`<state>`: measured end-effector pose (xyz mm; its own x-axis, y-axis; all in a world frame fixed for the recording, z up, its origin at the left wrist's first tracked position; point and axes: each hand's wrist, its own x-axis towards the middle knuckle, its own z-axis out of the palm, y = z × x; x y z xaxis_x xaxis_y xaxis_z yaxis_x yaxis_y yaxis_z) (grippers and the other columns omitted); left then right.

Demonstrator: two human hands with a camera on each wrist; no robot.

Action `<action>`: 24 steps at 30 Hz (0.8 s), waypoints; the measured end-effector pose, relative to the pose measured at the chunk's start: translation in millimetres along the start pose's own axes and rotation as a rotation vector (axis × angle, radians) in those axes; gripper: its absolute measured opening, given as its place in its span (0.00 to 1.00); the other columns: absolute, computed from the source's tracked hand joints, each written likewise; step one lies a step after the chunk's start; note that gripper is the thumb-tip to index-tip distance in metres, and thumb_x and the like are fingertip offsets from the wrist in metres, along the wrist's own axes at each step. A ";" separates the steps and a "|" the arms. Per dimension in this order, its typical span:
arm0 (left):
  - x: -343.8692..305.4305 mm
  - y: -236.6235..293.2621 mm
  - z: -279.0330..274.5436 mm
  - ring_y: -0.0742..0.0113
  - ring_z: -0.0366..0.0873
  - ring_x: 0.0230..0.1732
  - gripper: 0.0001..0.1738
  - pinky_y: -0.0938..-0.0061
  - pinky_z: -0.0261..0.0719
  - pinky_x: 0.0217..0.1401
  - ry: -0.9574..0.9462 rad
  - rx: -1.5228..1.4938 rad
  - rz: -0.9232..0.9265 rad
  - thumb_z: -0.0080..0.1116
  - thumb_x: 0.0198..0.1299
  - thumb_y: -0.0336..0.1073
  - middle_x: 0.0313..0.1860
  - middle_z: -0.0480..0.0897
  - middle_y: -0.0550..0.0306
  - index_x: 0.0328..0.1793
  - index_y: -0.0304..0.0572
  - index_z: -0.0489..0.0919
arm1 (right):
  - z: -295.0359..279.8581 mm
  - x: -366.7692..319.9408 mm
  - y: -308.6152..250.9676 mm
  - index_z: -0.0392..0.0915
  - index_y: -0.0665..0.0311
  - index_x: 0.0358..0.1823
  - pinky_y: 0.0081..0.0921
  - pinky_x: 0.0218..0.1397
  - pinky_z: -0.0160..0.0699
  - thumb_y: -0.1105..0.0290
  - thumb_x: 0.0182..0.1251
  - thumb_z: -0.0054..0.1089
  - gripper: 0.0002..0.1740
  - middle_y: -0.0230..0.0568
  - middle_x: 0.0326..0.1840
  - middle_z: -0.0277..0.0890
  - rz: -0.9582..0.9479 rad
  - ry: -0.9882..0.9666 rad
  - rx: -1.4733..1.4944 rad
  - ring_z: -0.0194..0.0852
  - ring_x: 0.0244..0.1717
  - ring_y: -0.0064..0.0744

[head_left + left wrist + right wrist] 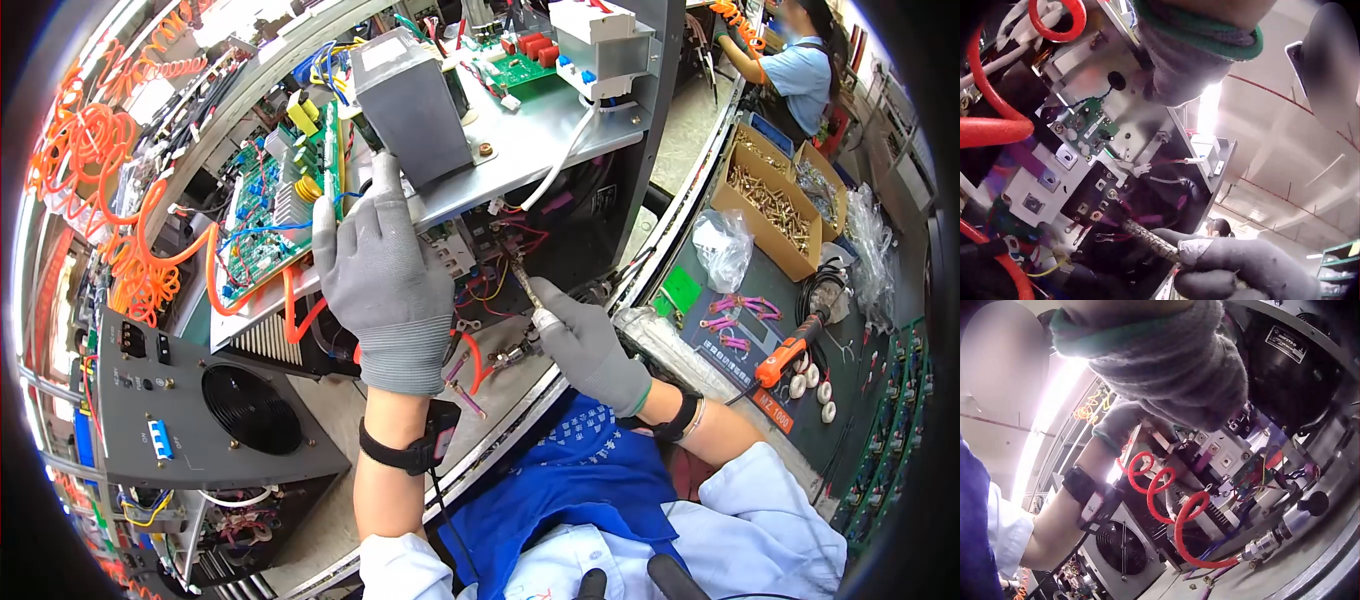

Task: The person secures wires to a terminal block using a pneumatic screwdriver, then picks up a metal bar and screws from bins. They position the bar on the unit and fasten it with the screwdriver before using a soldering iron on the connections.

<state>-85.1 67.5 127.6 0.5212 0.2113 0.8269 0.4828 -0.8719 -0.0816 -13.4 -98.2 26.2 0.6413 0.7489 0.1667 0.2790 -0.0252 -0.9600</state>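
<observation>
The gloved left hand (385, 270) lies with its fingers extended at the edge of a metal shelf (450, 195), beside a grey block (410, 105) and a green circuit board (262, 220). Below the shelf, the gloved right hand (590, 350) grips a slim rod-like tool (525, 282) that points into the open cabinet. The left wrist view shows the rod's patterned shaft (1154, 240) in the right hand (1241, 265), its tip near a dark block with metal terminals (1100, 194); whether it touches is unclear. A white block with metal terminals (1035, 194) sits beside that one.
A coiled red hose (1194, 531) ends at a metal coupling (1263, 544) near the cabinet. To the right are a box of screws (770, 205), plastic bags (722, 245) and an orange-handled tool (790, 350). A grey fan panel (200, 400) stands left; another person (800, 75) is at upper right.
</observation>
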 end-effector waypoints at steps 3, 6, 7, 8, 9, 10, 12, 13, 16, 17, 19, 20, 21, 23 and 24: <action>0.1 -3.4 6.4 0.61 0.78 0.41 0.24 0.63 0.67 0.64 0.037 0.046 0.006 0.55 0.53 0.30 0.34 0.80 0.56 0.59 0.40 0.76 | 2.2 -2.2 -1.1 0.67 0.74 0.61 0.25 0.36 0.72 0.70 0.68 0.46 0.22 0.50 0.28 0.74 0.077 -0.019 0.035 0.72 0.29 0.24; 0.9 -5.3 6.2 0.61 0.80 0.42 0.22 0.66 0.71 0.59 0.076 0.079 0.032 0.56 0.55 0.29 0.34 0.82 0.55 0.59 0.46 0.76 | 7.7 -1.9 -1.7 0.66 0.74 0.62 0.24 0.34 0.70 0.70 0.68 0.47 0.23 0.48 0.25 0.72 0.086 0.016 0.024 0.70 0.28 0.22; 0.3 -4.1 4.4 0.61 0.80 0.42 0.22 0.66 0.71 0.59 0.059 0.077 0.013 0.56 0.55 0.28 0.34 0.82 0.55 0.58 0.46 0.77 | 12.8 -3.5 1.8 0.66 0.74 0.62 0.24 0.32 0.69 0.70 0.68 0.47 0.23 0.45 0.23 0.70 0.035 0.048 0.048 0.68 0.26 0.21; 1.1 -3.3 3.5 0.61 0.80 0.42 0.21 0.66 0.71 0.59 0.046 0.076 -0.005 0.57 0.54 0.28 0.34 0.83 0.56 0.57 0.46 0.78 | 15.0 -3.2 3.3 0.66 0.74 0.62 0.23 0.30 0.67 0.70 0.68 0.47 0.23 0.43 0.21 0.68 -0.019 0.081 0.072 0.65 0.24 0.20; 1.6 -3.2 3.3 0.61 0.80 0.42 0.21 0.66 0.71 0.59 0.048 0.075 -0.001 0.57 0.54 0.28 0.34 0.83 0.56 0.57 0.46 0.78 | 14.5 -2.7 3.0 0.66 0.74 0.62 0.23 0.30 0.67 0.70 0.68 0.47 0.23 0.43 0.21 0.68 -0.021 0.085 0.073 0.65 0.24 0.20; 1.0 -3.2 3.4 0.61 0.80 0.42 0.21 0.66 0.71 0.59 0.053 0.062 -0.002 0.57 0.54 0.28 0.34 0.83 0.56 0.56 0.46 0.79 | 13.7 -3.1 3.2 0.66 0.74 0.62 0.24 0.31 0.68 0.70 0.68 0.47 0.23 0.44 0.22 0.69 -0.001 0.071 0.064 0.66 0.25 0.21; -1.4 -4.9 3.5 0.61 0.80 0.43 0.20 0.66 0.71 0.60 0.056 0.049 -0.006 0.57 0.53 0.28 0.34 0.83 0.56 0.54 0.46 0.79 | 11.9 -3.7 3.2 0.67 0.74 0.62 0.24 0.32 0.69 0.70 0.68 0.47 0.23 0.45 0.23 0.71 0.020 0.052 0.053 0.67 0.25 0.21; -2.1 -6.0 3.4 0.61 0.80 0.43 0.20 0.66 0.70 0.61 0.048 0.030 0.006 0.57 0.52 0.28 0.35 0.83 0.56 0.54 0.46 0.79 | 9.9 -3.2 2.8 0.67 0.74 0.62 0.24 0.32 0.69 0.70 0.68 0.47 0.23 0.46 0.24 0.71 0.047 0.039 0.052 0.68 0.26 0.22; -4.4 -5.4 0.6 0.60 0.79 0.46 0.22 0.64 0.67 0.65 0.004 0.009 -0.001 0.57 0.51 0.28 0.39 0.82 0.54 0.56 0.44 0.77 | 10.6 -4.9 1.1 0.65 0.74 0.63 0.23 0.33 0.70 0.69 0.68 0.47 0.24 0.46 0.27 0.71 0.024 0.040 0.062 0.68 0.27 0.21; -4.7 -3.5 -2.7 0.58 0.78 0.48 0.23 0.62 0.65 0.67 -0.050 0.001 -0.021 0.57 0.50 0.28 0.43 0.82 0.52 0.56 0.43 0.76 | 11.3 -6.7 0.0 0.65 0.73 0.63 0.22 0.33 0.70 0.69 0.69 0.46 0.24 0.45 0.27 0.71 0.027 0.032 0.065 0.68 0.27 0.21; -10.9 5.8 -19.8 0.55 0.76 0.52 0.24 0.60 0.63 0.68 0.005 -0.064 -0.022 0.57 0.50 0.28 0.47 0.80 0.50 0.57 0.41 0.75 | 11.3 -14.0 -5.6 0.64 0.73 0.64 0.22 0.33 0.70 0.68 0.69 0.46 0.24 0.45 0.28 0.71 0.018 0.021 0.070 0.68 0.27 0.22; -17.6 10.5 -28.6 0.53 0.74 0.56 0.25 0.58 0.61 0.69 0.055 -0.132 -0.028 0.56 0.49 0.28 0.52 0.78 0.48 0.58 0.39 0.74 | 9.8 -22.9 -11.1 0.62 0.71 0.66 0.23 0.33 0.71 0.68 0.69 0.46 0.26 0.46 0.29 0.72 0.073 -0.003 0.147 0.68 0.27 0.23; -31.5 13.1 -35.6 0.49 0.70 0.60 0.25 0.55 0.60 0.70 0.049 -0.170 -0.048 0.56 0.50 0.28 0.56 0.75 0.45 0.57 0.36 0.73 | 9.0 -33.0 -16.4 0.60 0.70 0.68 0.25 0.33 0.71 0.67 0.69 0.46 0.27 0.47 0.30 0.73 0.132 -0.029 0.225 0.69 0.27 0.24; -76.4 26.2 -52.7 0.51 0.71 0.60 0.25 0.55 0.62 0.67 -0.064 -0.275 -0.184 0.58 0.53 0.33 0.55 0.76 0.45 0.59 0.36 0.72 | 6.8 -58.4 -29.4 0.57 0.68 0.70 0.26 0.33 0.72 0.67 0.70 0.45 0.28 0.48 0.31 0.73 0.165 -0.117 0.242 0.70 0.27 0.27; -106.9 29.5 -57.7 0.48 0.73 0.57 0.24 0.59 0.67 0.63 -0.238 -0.468 -0.329 0.59 0.57 0.38 0.54 0.76 0.43 0.58 0.33 0.72 | 9.5 -68.0 -32.2 0.54 0.67 0.71 0.28 0.32 0.73 0.67 0.70 0.44 0.30 0.49 0.31 0.73 0.197 -0.196 0.255 0.71 0.26 0.30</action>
<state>-167.1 -6.3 68.9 0.5663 0.5479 0.6157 0.3132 -0.8341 0.4542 -72.8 -142.1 43.7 0.5087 0.8595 -0.0491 -0.0391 -0.0338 -0.9987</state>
